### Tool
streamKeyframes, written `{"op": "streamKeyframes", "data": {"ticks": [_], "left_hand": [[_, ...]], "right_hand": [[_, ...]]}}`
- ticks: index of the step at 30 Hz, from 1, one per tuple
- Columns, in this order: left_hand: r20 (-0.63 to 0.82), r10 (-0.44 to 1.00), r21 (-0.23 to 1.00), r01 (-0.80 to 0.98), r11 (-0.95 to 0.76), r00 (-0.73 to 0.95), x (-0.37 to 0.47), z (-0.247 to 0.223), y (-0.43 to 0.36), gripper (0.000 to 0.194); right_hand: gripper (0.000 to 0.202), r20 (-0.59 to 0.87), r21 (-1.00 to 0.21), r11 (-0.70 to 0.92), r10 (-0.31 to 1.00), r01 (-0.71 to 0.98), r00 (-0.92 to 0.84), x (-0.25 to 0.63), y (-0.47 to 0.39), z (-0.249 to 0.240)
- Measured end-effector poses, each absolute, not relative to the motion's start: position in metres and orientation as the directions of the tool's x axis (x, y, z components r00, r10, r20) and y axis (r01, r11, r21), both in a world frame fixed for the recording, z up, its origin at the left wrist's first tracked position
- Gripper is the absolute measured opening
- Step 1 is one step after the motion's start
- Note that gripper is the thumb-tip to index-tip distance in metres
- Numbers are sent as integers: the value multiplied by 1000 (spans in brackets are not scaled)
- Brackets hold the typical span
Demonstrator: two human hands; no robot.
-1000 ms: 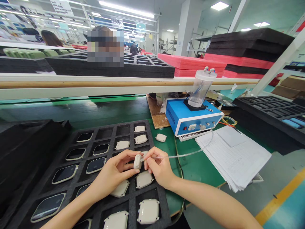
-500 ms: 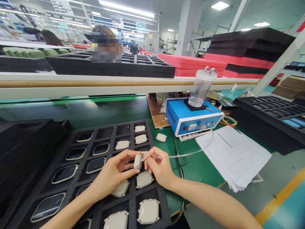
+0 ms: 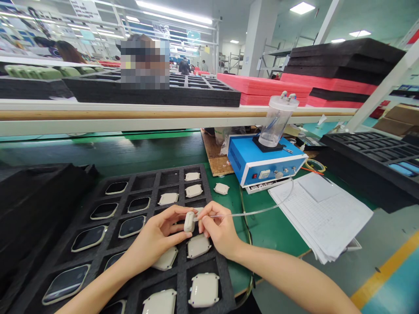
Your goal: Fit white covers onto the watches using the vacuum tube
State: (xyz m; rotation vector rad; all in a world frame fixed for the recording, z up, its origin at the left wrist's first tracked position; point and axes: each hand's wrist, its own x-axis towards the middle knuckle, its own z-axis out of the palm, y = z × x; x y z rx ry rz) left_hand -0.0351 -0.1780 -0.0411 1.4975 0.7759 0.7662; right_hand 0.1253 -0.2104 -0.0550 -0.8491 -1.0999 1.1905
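Note:
My left hand [image 3: 163, 229] is closed on a cream watch case [image 3: 189, 222], held on edge above a black foam tray [image 3: 204, 183]. Pinched in my right hand [image 3: 218, 226] is the end of a clear tube [image 3: 252, 213], its tip against or just beside the case; the exact contact is hidden by my fingers. Below my hands, more cream watch cases [image 3: 204, 290] lie in the tray's right columns. Watches with dark screens [image 3: 89, 238] fill pockets on the left. One loose watch case [image 3: 221, 188] rests on the green table beside the tray.
The tube runs to a blue machine [image 3: 266, 161] carrying a clear cylinder [image 3: 277, 122]. Papers [image 3: 322, 209] lie to its right. Black foam [image 3: 42, 218] is stacked at left. A shelf edge [image 3: 131, 124] crosses ahead, and a person sits beyond it.
Both hands, the watch case and the tube stay in place. Only the person behind the shelf has shifted slightly.

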Motion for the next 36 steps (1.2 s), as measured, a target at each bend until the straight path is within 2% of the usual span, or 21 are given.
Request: {"op": "streamKeyframes", "data": {"ticks": [36], "left_hand": [[41, 813, 998, 15, -61, 581, -35, -43, -177, 32]], "right_hand": [[5, 196, -942, 192, 980, -275, 13, 125, -211, -56]]}}
